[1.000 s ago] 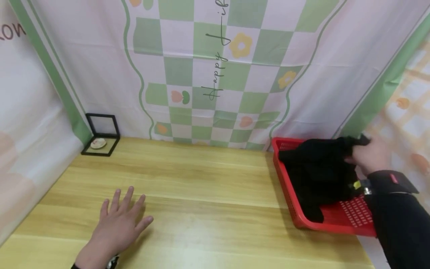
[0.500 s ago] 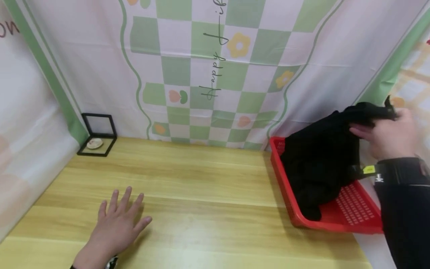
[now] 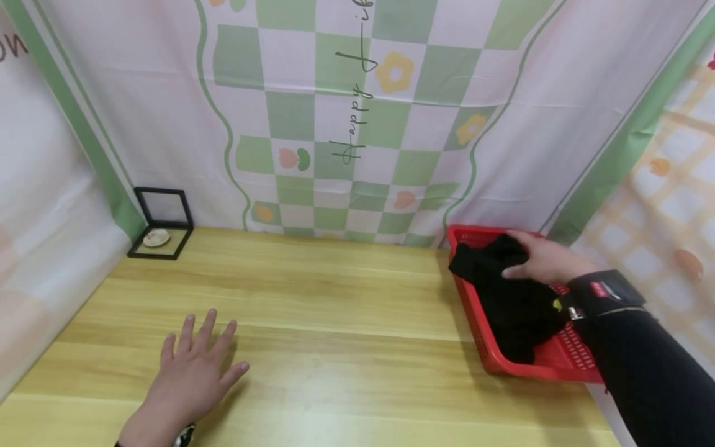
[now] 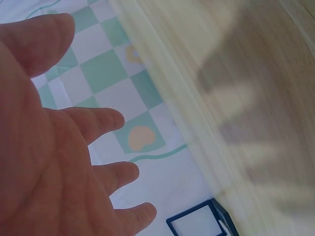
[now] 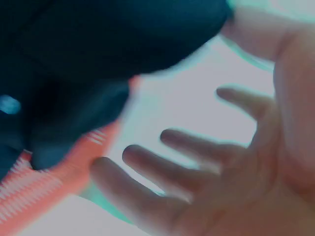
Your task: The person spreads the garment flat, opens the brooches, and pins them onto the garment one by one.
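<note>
Over at the counter's right end sits a red plastic basket point(image 3: 547, 372) with slotted walls, and a crumpled heap of black fabric point(image 3: 516, 310) lies inside it, one corner draped over the left rim. The person's right hand point(image 3: 550, 257) is at the top of that heap, its grip loose, fingers extended and spread apart; I can't tell whether the thumb touches the cloth. A black band circles that wrist, below a dark sleeve.

The left hand point(image 3: 192, 379) hangs above the pale wood-grain counter point(image 3: 335, 310), its grip holding nothing, fingers splayed, with a shadow beneath.

In the far left corner stands a black square-edged folding frame point(image 3: 162, 223), a small round cream-coloured piece point(image 3: 156, 238) in its lower half. Behind hangs a green-and-white checked curtain point(image 3: 335, 124).
</note>
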Tool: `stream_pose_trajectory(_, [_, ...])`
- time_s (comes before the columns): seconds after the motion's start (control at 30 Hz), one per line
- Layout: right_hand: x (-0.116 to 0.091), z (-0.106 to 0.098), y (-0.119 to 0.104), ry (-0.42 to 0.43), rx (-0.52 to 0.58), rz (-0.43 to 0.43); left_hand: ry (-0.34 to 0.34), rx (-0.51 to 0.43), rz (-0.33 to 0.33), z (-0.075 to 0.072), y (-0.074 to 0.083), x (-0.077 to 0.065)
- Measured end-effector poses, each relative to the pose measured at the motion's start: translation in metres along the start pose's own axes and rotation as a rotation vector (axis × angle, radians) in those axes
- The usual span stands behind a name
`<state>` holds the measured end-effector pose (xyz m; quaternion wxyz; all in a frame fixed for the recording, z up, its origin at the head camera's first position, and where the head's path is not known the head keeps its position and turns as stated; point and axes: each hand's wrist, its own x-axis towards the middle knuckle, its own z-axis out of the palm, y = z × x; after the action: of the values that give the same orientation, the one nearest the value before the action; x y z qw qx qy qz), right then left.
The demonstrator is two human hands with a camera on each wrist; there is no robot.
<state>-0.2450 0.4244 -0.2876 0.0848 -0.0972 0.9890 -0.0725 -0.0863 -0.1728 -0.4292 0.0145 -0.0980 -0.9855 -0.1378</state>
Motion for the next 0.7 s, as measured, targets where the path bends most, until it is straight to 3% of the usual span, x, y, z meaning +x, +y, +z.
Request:
stream_pose_trajectory(0.07, [0.007,0.019,0.000,-0.089,0.009,-0.011,0.005,0.002,0.005,0.000,0.000,0.000])
stream_pose_trajectory(0.2, [0.012,0.054,0.007,-0.256,-0.030,0.052,0.025,0.016,0.018,0.000,0.000,-0.001])
stream_pose_trajectory(0.33, [0.012,0.075,0.020,-0.362,-0.151,0.073,0.031,0.022,0.022,0.000,0.000,-0.001])
stream_pose_trajectory(0.5, [0.009,0.085,0.026,-0.418,-0.245,0.071,0.027,0.015,0.020,-0.001,0.001,-0.002])
stream_pose_trajectory(0.7, [0.010,0.095,0.035,-0.439,-0.507,-0.215,0.034,0.020,0.023,-0.001,0.001,-0.002])
